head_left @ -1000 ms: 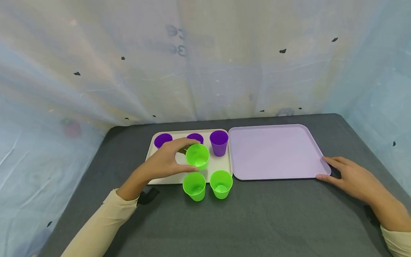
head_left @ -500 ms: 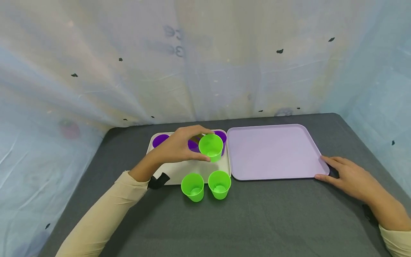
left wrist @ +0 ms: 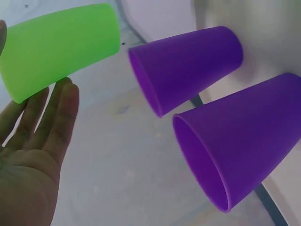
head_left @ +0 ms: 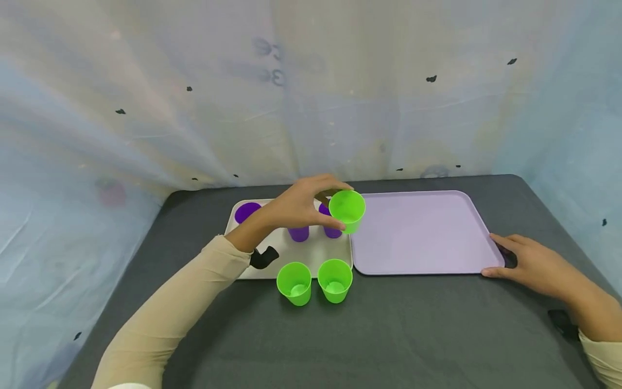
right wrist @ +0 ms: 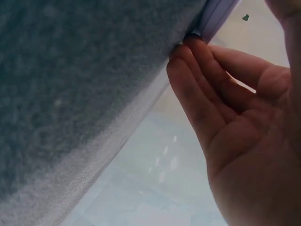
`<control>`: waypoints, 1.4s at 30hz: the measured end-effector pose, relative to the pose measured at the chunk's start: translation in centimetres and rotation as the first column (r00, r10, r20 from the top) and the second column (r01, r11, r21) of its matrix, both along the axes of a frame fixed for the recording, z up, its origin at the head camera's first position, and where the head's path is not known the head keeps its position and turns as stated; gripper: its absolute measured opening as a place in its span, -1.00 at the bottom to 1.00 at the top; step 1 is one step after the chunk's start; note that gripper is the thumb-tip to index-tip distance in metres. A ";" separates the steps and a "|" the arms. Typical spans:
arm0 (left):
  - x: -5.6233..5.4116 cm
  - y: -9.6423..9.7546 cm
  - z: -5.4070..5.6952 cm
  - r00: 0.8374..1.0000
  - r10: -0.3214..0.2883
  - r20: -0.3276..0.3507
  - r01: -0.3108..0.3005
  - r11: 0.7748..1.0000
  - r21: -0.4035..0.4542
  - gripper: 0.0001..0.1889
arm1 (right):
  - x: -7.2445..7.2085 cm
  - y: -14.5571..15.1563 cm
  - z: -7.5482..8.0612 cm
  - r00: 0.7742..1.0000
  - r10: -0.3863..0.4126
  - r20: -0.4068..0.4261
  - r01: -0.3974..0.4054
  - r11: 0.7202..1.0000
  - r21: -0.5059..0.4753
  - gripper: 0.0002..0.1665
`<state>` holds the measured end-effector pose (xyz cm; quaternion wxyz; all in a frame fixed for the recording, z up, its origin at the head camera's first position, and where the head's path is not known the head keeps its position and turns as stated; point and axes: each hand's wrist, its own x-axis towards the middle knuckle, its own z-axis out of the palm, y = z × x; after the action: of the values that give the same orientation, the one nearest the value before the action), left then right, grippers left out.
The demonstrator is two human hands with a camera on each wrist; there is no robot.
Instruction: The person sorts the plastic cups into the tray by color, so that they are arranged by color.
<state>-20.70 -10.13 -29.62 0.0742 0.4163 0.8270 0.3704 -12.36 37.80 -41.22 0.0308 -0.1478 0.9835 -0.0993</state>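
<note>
My left hand [head_left: 306, 202] pinches a green cup [head_left: 347, 208] between thumb and fingers. That cup is in the air above the seam where the cream tray [head_left: 311, 256] meets the lavender tray [head_left: 413, 232]. Upright on the cream tray are a left purple cup [head_left: 247, 210], a middle one [head_left: 298, 233] and a right one [head_left: 332, 233], partly hidden by the hand and held cup. In the left wrist view, the held green cup [left wrist: 61, 52] is near two purple cups. My right hand [head_left: 534, 267] touches the lavender tray's front right corner, its fingers fairly straight.
Two more green cups, one left [head_left: 293, 283] and one right [head_left: 335, 281], stand upright by the cream tray's front edge. Dark grey cloth [head_left: 389, 335] covers the table. A pale plastic sheet [head_left: 340, 108] hangs behind it and along both sides.
My left hand has carried the green cup rightward and farther back, from over the cream tray to the lavender tray's left edge. The right hand stays at the lavender tray's corner.
</note>
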 end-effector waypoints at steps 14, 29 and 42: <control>-3.4 3.7 -1.5 0.997 0.056 0.060 -0.053 0.997 -0.052 -0.26 | -0.9 -0.2 -0.5 0.998 -0.031 0.058 0.033 0.999 -0.020 0.20; -5.6 5.8 -4.0 0.993 0.119 0.016 -0.110 0.953 -0.283 -0.27 | -0.4 0.2 -0.4 0.995 -0.055 0.078 0.056 0.998 -0.015 0.21; -5.4 6.3 -5.0 0.987 0.160 -0.004 -0.152 0.929 -0.337 -0.25 | -0.3 0.2 -0.4 0.997 -0.045 0.060 0.047 0.999 -0.027 0.19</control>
<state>-26.07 -3.87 -34.63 0.1241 0.3262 0.9076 0.2333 -12.69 38.02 -41.65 0.0555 -0.1225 0.9838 -0.1185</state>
